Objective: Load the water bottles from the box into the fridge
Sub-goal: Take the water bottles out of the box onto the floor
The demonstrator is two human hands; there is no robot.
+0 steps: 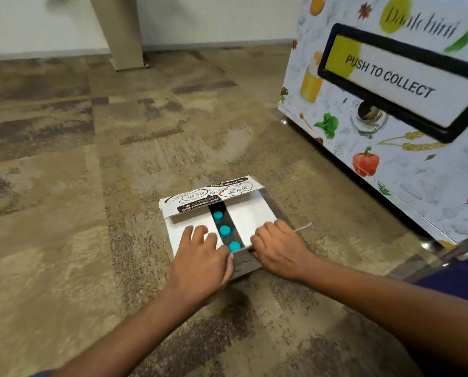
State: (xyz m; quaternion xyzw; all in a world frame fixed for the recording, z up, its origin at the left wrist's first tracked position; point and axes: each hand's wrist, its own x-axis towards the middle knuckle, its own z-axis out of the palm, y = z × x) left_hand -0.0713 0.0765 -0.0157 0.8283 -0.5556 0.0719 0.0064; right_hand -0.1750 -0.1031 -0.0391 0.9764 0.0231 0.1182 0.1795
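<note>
A white cardboard box [250, 210] sits on the carpet, its top flaps partly parted. Through the dark gap between the flaps I see three teal bottle caps [224, 230] in a row. My left hand [200, 254] lies flat on the left flap, fingers spread, thumb at the near edge of the gap. My right hand [279, 247] rests on the near end of the right flap, fingers curled over its edge. The far flap with black print [211, 197] stands raised. The bottles' bodies are hidden inside the box.
A white machine printed with vegetables [390, 164] and a black-framed "PUSH TO COLLECT" hatch [396, 77] stands to the right. A beige column base [124, 36] rises at the back. Patterned brown carpet [91, 186] covers the floor around the box.
</note>
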